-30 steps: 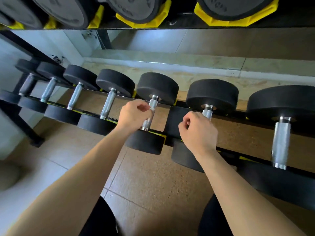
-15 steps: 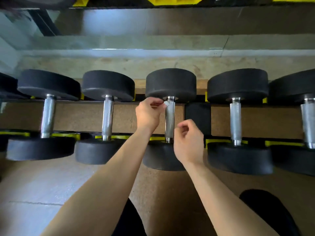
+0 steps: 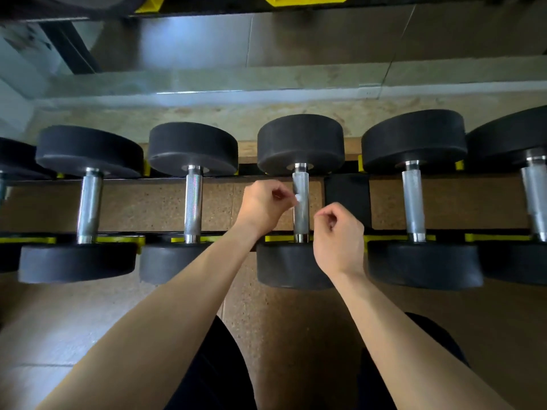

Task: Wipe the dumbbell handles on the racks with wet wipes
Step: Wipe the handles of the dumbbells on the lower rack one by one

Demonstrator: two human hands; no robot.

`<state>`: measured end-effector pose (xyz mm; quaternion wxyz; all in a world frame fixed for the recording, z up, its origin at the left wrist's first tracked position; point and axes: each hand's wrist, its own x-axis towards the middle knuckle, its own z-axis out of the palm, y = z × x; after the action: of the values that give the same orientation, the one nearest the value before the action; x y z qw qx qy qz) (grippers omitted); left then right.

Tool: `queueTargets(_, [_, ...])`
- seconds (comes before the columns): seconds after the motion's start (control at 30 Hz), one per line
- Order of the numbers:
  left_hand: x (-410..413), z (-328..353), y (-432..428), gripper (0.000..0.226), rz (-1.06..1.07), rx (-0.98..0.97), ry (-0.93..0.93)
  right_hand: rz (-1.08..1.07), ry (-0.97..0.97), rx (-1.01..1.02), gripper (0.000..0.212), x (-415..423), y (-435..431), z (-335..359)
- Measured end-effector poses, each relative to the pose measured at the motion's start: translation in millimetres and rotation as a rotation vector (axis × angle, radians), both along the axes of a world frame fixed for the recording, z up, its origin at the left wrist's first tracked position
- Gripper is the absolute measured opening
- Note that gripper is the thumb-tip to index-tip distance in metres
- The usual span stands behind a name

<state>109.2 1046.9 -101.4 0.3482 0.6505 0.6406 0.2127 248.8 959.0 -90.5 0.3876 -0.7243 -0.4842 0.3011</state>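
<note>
Because the camera looked down from the head, the person's dark-clad legs sat nearest, with both bare forearms reaching forward over a speckled floor. The right hand hovered just beside the near end of the handle, apart from it. Its fingers were curled toward the thumb and nothing showed in them. It was probably kept close to steady the bar or take over the cloth. Slightly farther on, the left hand pinched a small white wipe between thumb and fingertips and held it against the left side of the handle at mid-length. A fingertip pinch suited so small a wad, since it put the damp face on the knurled steel. The handle belonged to the middle dumbbell, which lay front to back on the rack with its heads seated in yellow cradles. This seating left the bar exposed and clear all round for wiping. Matching dumbbells lay left and right, untouched by either hand. Whether they had been cleaned could not be judged. Beyond the far heads ran a pale skirting strip, and at the top edge an upper tier showed more yellow cradles.
</note>
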Motion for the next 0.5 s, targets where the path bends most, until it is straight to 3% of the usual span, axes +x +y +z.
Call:
queueTargets(0.17, [19,10,18,0.009,0.203,0.118,-0.153,0.005,-0.026,0.004,0.017,0,-1,1])
queueTargets(0.4, [0,-10,-22,0.010,0.042,0.044,-0.045,-0.003,-0.033,-0.001,0.017,-3,0,4])
queueTargets(0.5, [3,-4,-10,0.005,0.071,0.070,-0.049,-0.002,-0.027,-0.014,0.018,-3,0,4])
